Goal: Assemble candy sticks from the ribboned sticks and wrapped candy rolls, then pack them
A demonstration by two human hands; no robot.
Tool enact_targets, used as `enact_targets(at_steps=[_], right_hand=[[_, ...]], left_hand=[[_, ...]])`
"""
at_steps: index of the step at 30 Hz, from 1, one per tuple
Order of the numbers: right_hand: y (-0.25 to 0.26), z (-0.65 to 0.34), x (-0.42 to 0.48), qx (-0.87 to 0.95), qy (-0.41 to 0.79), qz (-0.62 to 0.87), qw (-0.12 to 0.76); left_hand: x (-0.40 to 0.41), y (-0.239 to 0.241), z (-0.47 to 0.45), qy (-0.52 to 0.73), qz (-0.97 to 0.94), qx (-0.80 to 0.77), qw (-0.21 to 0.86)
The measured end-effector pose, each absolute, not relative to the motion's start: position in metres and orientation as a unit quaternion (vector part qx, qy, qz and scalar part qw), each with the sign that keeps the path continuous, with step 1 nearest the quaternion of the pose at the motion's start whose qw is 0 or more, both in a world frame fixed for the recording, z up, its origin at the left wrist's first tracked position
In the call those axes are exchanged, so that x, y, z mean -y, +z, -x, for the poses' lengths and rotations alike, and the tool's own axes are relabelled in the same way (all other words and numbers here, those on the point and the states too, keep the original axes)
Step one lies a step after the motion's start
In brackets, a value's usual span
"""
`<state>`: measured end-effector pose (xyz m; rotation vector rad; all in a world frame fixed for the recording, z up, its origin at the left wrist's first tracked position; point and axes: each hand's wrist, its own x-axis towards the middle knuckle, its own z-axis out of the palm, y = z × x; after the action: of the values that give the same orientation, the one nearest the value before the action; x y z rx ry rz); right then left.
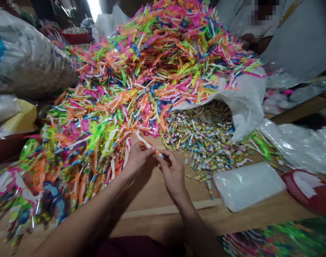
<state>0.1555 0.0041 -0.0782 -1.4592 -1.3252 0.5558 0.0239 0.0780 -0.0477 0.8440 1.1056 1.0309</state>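
The left hand [136,159] pinches a thin orange and white strip [143,140] between thumb and finger. The right hand [173,169] is closed too, with its thumb and finger on the end of a little tube [159,154]. The strip and the tube meet right between the two hands, just above the wood top [157,207]. The fingers hide part of the spot where they meet.

Just to the left of the left hand lie lots of bright toys [93,157], and many have little tubes on them. They are green, orange, pink and blue. Past both hands there is a huge pile [163,53] of bright plastic bits, all mixed up, and it goes up to the top of the view.

Near the right hand is a heap [202,142] of loose tubes, all small and stripy. It spreads out from the mouth of a white sack [250,96]. Some bits of the pile lie on top of that sack.

Closer in on the right is a flat stack of clear bags [248,185]. A red basket [310,189] stands just beside it, with something white inside. Far off on the left sits a big, fat bag [29,57], and behind it is a red bowl [76,36]
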Motion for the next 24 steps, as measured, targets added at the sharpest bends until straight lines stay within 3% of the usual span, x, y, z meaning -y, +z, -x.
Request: enact_targets(at_steps=[8,18,22,24], right_hand=[[-0.076,-0.155,-0.005,0.559,0.234,0.598,0.525],[-0.083,-0.148,-0.005,0.475,0.338,0.616,0.529],[-0.069,-0.144,0.005,0.515,0.358,0.59,0.509],[-0.061,-0.159,0.011,0.562,0.354,0.568,0.486]], left_hand=[[-0.075,-0.042,-0.025,0.422,-0.404,-0.507,0.634],[-0.072,-0.041,-0.02,0.38,-0.446,-0.491,0.644],[-0.074,-0.02,0.005,0.305,-0.496,-0.472,0.662],[-0.081,0.003,0.032,0.3,-0.541,-0.486,0.617]])
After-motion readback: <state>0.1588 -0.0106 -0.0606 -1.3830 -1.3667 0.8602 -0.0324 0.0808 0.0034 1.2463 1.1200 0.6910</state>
